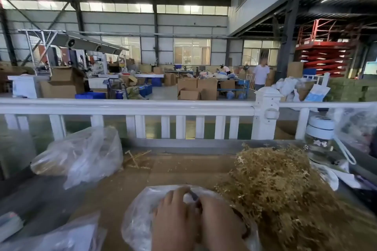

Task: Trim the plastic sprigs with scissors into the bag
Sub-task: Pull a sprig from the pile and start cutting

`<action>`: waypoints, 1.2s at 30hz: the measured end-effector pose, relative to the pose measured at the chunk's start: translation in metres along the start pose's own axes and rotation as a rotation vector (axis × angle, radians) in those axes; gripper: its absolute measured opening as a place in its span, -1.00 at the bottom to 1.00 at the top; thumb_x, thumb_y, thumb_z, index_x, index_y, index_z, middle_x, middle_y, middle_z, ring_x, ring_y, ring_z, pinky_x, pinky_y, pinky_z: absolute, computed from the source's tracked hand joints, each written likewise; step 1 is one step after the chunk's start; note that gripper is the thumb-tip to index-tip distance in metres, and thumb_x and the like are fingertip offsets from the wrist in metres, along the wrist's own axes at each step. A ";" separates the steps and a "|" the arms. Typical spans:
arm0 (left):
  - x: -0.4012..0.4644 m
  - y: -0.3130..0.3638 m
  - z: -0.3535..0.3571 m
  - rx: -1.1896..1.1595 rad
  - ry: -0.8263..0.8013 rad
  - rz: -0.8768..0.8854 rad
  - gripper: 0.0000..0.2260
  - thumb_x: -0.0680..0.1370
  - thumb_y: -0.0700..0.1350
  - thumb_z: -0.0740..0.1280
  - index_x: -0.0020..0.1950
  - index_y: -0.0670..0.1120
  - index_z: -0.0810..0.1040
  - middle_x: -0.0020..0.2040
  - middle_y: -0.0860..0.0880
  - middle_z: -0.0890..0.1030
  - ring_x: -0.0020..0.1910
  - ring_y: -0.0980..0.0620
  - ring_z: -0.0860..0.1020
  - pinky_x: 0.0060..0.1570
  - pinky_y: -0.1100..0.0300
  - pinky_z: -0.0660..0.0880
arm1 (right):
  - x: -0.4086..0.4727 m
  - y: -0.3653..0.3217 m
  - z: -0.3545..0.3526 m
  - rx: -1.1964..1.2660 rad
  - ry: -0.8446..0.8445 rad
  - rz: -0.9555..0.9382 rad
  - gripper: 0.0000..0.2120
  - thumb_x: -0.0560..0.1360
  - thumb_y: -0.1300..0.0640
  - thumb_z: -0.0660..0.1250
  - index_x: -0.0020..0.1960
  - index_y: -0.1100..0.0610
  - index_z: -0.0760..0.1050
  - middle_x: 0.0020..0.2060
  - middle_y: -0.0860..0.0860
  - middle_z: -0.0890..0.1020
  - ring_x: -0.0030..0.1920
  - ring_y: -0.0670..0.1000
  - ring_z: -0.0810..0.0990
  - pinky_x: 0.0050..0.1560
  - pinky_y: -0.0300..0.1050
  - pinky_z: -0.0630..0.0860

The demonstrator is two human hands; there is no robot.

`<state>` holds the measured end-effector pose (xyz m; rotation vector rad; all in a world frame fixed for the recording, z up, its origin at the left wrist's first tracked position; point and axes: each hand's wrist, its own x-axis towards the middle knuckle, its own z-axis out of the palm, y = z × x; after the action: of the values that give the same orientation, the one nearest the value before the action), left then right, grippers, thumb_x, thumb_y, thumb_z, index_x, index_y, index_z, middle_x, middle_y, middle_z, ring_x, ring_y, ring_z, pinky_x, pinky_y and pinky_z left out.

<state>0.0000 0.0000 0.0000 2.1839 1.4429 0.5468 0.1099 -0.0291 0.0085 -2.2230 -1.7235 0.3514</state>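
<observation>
Hands sit close together right over the open bag (140,220), left hand (173,216) and right hand (221,219) curled round something dark, probably the scissors (193,195), so trimmings drop in, sprigs (285,189) piled just beside on the worktop (183,169).

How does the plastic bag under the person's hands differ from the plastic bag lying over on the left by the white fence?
The near bag lies right under both hands, beside the big sprig pile; the far bag lies alone, untouched, by the white fence. The near bag looks flatter and mostly clear; the far bag is puffed up, with tan material showing inside. Both are crinkled clear plastic on the same table.
</observation>
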 end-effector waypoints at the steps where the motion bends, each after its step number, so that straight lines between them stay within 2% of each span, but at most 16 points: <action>1: 0.009 0.003 0.006 0.037 0.158 -0.066 -0.66 0.61 0.08 0.14 0.40 0.16 0.29 0.38 0.12 0.37 0.36 0.09 0.36 0.27 0.18 0.29 | 0.012 0.001 0.001 -0.028 0.048 0.028 -0.77 0.65 0.03 0.15 0.13 0.01 0.57 0.09 -0.01 0.66 0.14 0.05 0.61 0.01 -0.10 0.45; 2: 0.022 0.002 0.009 -0.027 0.277 -0.152 -0.70 0.62 0.07 0.15 0.36 0.15 0.36 0.34 0.11 0.43 0.33 0.07 0.40 0.25 0.13 0.32 | 0.020 0.002 -0.002 -0.053 0.085 0.061 -0.76 0.66 0.05 0.17 0.12 0.04 0.60 0.08 0.01 0.67 0.13 0.06 0.63 0.03 -0.11 0.48; 6: 0.066 -0.009 0.004 -0.422 0.353 -0.444 -0.75 0.62 -0.05 0.17 0.26 0.02 0.51 0.19 -0.02 0.58 0.19 -0.09 0.52 0.25 -0.04 0.44 | 0.038 0.006 -0.007 -0.152 0.006 0.127 -0.82 0.64 0.15 0.22 0.20 0.10 0.52 0.20 0.07 0.58 0.22 0.09 0.58 0.10 -0.06 0.54; 7: 0.076 -0.013 0.006 -0.427 0.394 -0.459 -0.75 0.61 -0.09 0.18 0.24 0.00 0.52 0.17 -0.04 0.60 0.16 -0.11 0.53 0.23 -0.05 0.46 | 0.039 0.008 -0.007 -0.163 -0.013 0.138 -0.77 0.63 0.12 0.23 0.26 0.10 0.48 0.25 0.08 0.53 0.27 0.09 0.54 0.15 -0.05 0.53; 9: 0.087 -0.007 0.006 -0.283 0.400 -0.411 -0.74 0.58 -0.13 0.19 0.22 0.00 0.55 0.15 -0.03 0.61 0.15 -0.09 0.54 0.15 0.06 0.46 | 0.040 0.010 -0.008 -0.196 -0.054 0.158 -0.63 0.60 0.05 0.27 0.38 0.11 0.38 0.33 0.11 0.44 0.33 0.12 0.48 0.22 0.01 0.52; 12: 0.107 0.005 0.006 0.023 0.281 -0.262 -0.72 0.54 -0.13 0.21 0.18 0.07 0.60 0.07 0.04 0.64 0.06 -0.01 0.57 0.00 0.15 0.49 | 0.040 0.010 -0.008 -0.268 -0.144 0.180 -0.42 0.58 -0.06 0.32 0.50 0.15 0.24 0.38 0.17 0.35 0.34 0.17 0.47 0.24 0.05 0.52; 14: 0.121 0.008 0.012 0.029 0.164 -0.225 -0.73 0.55 -0.12 0.21 0.17 0.05 0.62 0.01 0.04 0.66 -0.02 0.01 0.59 -0.09 0.15 0.52 | 0.042 0.010 -0.008 -0.296 -0.166 0.164 -0.38 0.60 -0.07 0.32 0.53 0.15 0.18 0.40 0.20 0.34 0.34 0.18 0.47 0.23 0.05 0.51; 16: 0.130 0.007 0.014 -0.018 0.109 -0.198 -0.76 0.55 -0.12 0.21 0.13 0.01 0.62 -0.03 0.02 0.66 -0.05 -0.01 0.60 -0.07 0.12 0.55 | 0.047 0.008 -0.010 -0.300 -0.202 0.127 -0.41 0.62 -0.02 0.28 0.55 0.14 0.16 0.42 0.24 0.33 0.35 0.21 0.47 0.25 0.07 0.51; 19: 0.141 0.004 0.016 -0.086 0.115 -0.151 -0.78 0.56 -0.11 0.21 0.10 -0.04 0.61 -0.05 0.01 0.64 -0.06 -0.02 0.59 -0.08 0.15 0.54 | 0.052 0.007 -0.016 -0.324 -0.306 0.057 -0.41 0.61 0.11 0.26 0.56 0.12 0.10 0.47 0.27 0.25 0.36 0.27 0.45 0.25 0.12 0.50; 21: 0.147 -0.002 0.018 -0.112 0.120 -0.152 -0.78 0.56 -0.10 0.22 0.11 -0.05 0.61 -0.05 0.00 0.65 -0.07 -0.02 0.58 -0.12 0.18 0.49 | 0.050 0.011 -0.016 -0.323 -0.337 0.029 -0.43 0.57 0.15 0.30 0.50 0.06 0.15 0.44 0.24 0.25 0.33 0.27 0.47 0.22 0.12 0.50; 25: 0.151 -0.015 0.026 -0.145 0.036 -0.200 -0.80 0.57 -0.08 0.25 0.08 -0.08 0.63 -0.07 -0.02 0.65 -0.13 0.02 0.57 -0.13 0.15 0.52 | 0.043 0.017 -0.008 -0.288 -0.223 0.011 -0.44 0.52 0.17 0.36 0.43 -0.01 0.20 0.38 0.17 0.28 0.27 0.21 0.53 0.16 0.06 0.50; 27: 0.153 -0.018 0.024 -0.173 -0.036 -0.214 -0.81 0.56 -0.11 0.27 0.04 -0.14 0.64 -0.02 -0.11 0.67 -0.13 0.01 0.56 -0.04 0.08 0.54 | 0.044 0.016 -0.008 -0.231 -0.118 0.004 -0.51 0.50 0.18 0.39 0.33 0.01 0.24 0.37 0.17 0.27 0.23 0.18 0.56 0.09 0.00 0.51; 30: 0.153 -0.013 0.005 -0.172 -0.175 -0.167 -0.75 0.57 -0.18 0.26 0.20 -0.14 0.62 0.13 -0.09 0.63 0.04 -0.01 0.54 0.12 0.11 0.48 | 0.053 0.015 -0.014 -0.107 0.041 0.023 -0.54 0.48 0.13 0.45 0.26 0.01 0.28 0.31 0.14 0.32 0.13 0.09 0.55 -0.10 -0.18 0.43; 33: 0.150 -0.014 -0.023 -0.176 -0.251 -0.165 -0.52 0.57 -0.23 0.24 0.50 -0.16 0.32 0.32 -0.15 0.47 0.28 -0.09 0.44 0.26 0.10 0.37 | 0.067 0.016 -0.021 -0.033 0.153 -0.007 -0.62 0.47 0.08 0.45 0.13 0.03 0.29 0.10 0.08 0.39 -0.14 0.00 0.43 -0.32 -0.28 0.30; 35: 0.150 -0.023 -0.034 -0.169 -0.333 -0.225 -0.32 0.52 -0.18 0.35 0.58 -0.13 0.12 0.48 -0.15 0.34 0.41 -0.15 0.35 0.30 0.09 0.32 | 0.076 0.013 -0.020 0.011 0.207 -0.021 -0.67 0.49 0.08 0.43 0.13 0.04 0.32 0.05 0.06 0.39 -0.14 0.02 0.45 -0.26 -0.21 0.43; 36: 0.149 -0.025 -0.038 -0.067 -0.405 -0.229 -0.29 0.50 -0.13 0.40 0.58 -0.12 0.14 0.50 -0.13 0.33 0.44 -0.15 0.33 0.36 0.04 0.30 | 0.080 0.010 -0.018 0.034 0.237 -0.021 -0.69 0.51 0.08 0.41 0.14 0.05 0.33 0.04 0.05 0.40 -0.09 0.04 0.50 -0.17 -0.12 0.52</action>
<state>0.0151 0.1528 0.0273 1.9038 1.3982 0.0648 0.1456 0.0445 0.0203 -2.1237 -1.6026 0.1061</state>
